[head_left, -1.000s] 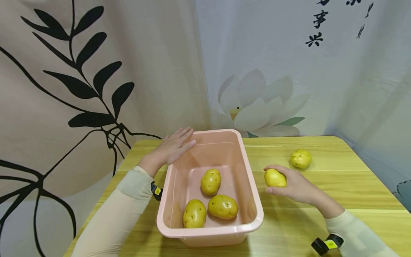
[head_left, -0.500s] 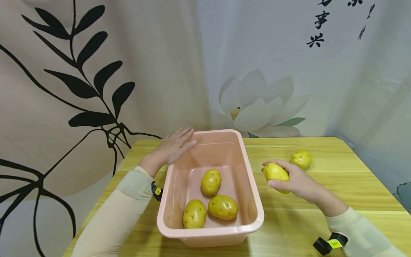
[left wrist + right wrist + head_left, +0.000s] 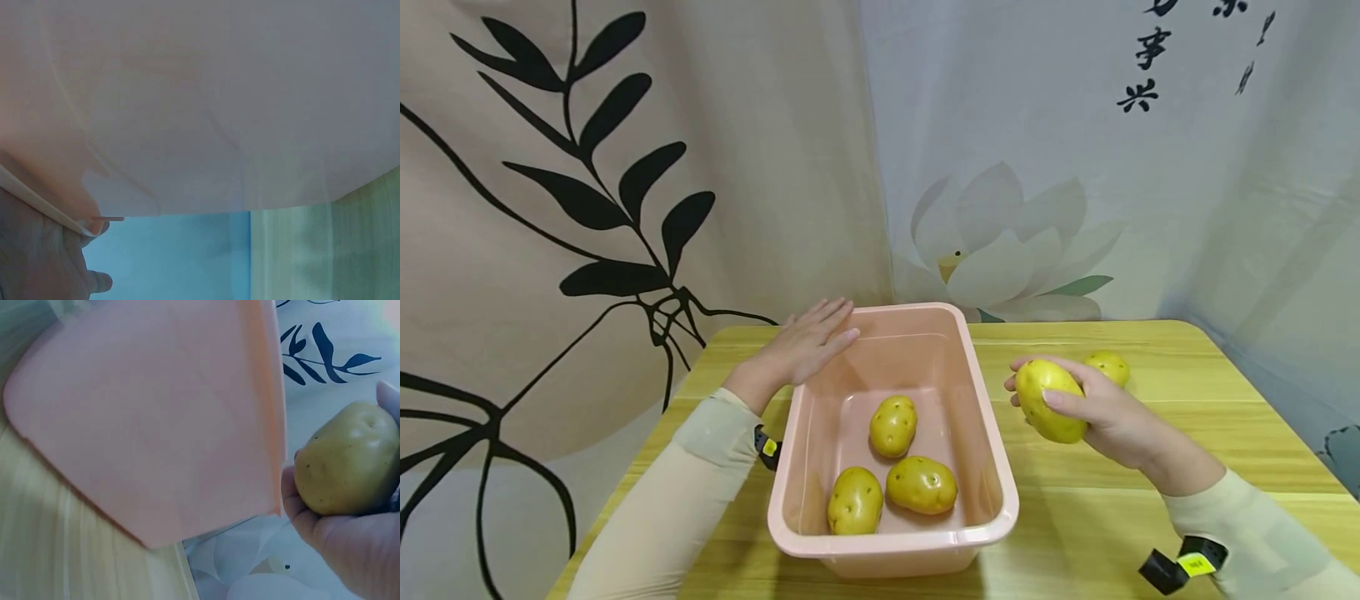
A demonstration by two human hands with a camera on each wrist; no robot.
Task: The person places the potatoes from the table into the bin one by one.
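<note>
My right hand [image 3: 1111, 414] holds one potato [image 3: 1047, 400] beside the pink bin [image 3: 895, 564] (three other potatoes [image 3: 921, 485] lie inside), which I should grip firmly but gently, while my left hand [image 3: 797, 346], fingers straight, rests on the rim [image 3: 917, 308].

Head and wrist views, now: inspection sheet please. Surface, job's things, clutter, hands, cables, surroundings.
Surface: table, wood-grain.
Job's things: pink tub upright on the table, holding far potato, left potato and right potato; held potato outside the tub; table potato partly hidden behind the right hand.
Clutter: nothing seen.
Hands: left hand rests on the tub's far left rim; right hand grips the held potato above the table.
Cables: nothing seen.
Surroundings: printed curtain with leaves, flower, characters.
</note>
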